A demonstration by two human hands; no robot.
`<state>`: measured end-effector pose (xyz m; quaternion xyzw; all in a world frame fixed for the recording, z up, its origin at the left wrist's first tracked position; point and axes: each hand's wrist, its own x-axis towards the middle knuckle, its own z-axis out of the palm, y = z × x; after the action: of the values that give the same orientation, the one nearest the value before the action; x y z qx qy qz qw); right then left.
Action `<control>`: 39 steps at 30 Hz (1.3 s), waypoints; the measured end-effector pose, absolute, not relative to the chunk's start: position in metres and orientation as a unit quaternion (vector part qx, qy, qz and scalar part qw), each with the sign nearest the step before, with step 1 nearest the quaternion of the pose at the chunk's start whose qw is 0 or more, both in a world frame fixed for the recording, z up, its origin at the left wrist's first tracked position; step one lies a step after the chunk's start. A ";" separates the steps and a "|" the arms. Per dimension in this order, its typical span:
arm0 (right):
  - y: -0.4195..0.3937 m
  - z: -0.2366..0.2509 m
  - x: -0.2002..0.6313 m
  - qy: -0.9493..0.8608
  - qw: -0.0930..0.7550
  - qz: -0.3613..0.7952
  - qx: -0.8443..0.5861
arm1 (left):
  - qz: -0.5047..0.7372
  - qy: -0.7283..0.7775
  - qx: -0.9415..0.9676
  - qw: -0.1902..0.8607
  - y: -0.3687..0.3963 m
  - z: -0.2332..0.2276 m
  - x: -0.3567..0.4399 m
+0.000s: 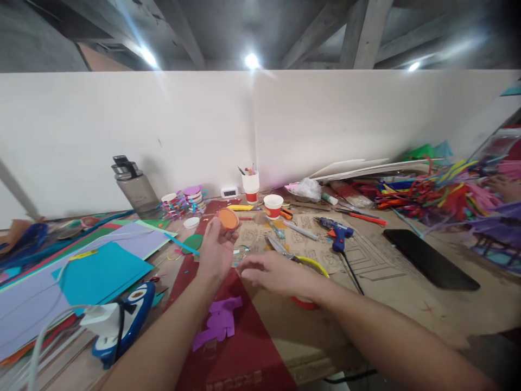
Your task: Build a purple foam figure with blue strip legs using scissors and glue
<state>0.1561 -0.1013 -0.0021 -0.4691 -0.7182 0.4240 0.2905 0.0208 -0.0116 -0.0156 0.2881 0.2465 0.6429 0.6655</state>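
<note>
Held up in my left hand (pixel 217 247) is a small round piece with an orange face (pixel 228 219) and a paler rim, gripped between thumb and fingers. My right hand (pixel 271 271) is over the cardboard, palm down, its fingers loosely bent and apart, with nothing visible in them. Under and beside it lie scissors (pixel 315 264) with yellow-and-red handles, the blades pointing away. Cut purple pieces (pixel 222 320) rest on the red strip below my left hand. A green disc (pixel 192 244) lies left of that hand, and a small white cup piece (pixel 191 222) is behind it.
A paper cup (pixel 273 206) and a cup with pens (pixel 251 187) stand at the back. A blue glue gun (pixel 338 234) with its cord and a black phone (pixel 429 258) lie right. Coloured sheets (pixel 106 271), a power strip (pixel 126 320) and a bottle (pixel 138 190) are left.
</note>
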 end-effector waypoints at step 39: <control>-0.122 -0.033 0.138 -0.914 0.150 0.144 -0.347 | 0.625 0.259 0.293 0.676 0.011 -0.014 -0.001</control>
<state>0.1380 -0.1220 -0.0327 -0.3474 -0.9143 0.1443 0.1505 -0.0007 0.0111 -0.0139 0.2928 0.2587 0.6251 0.6757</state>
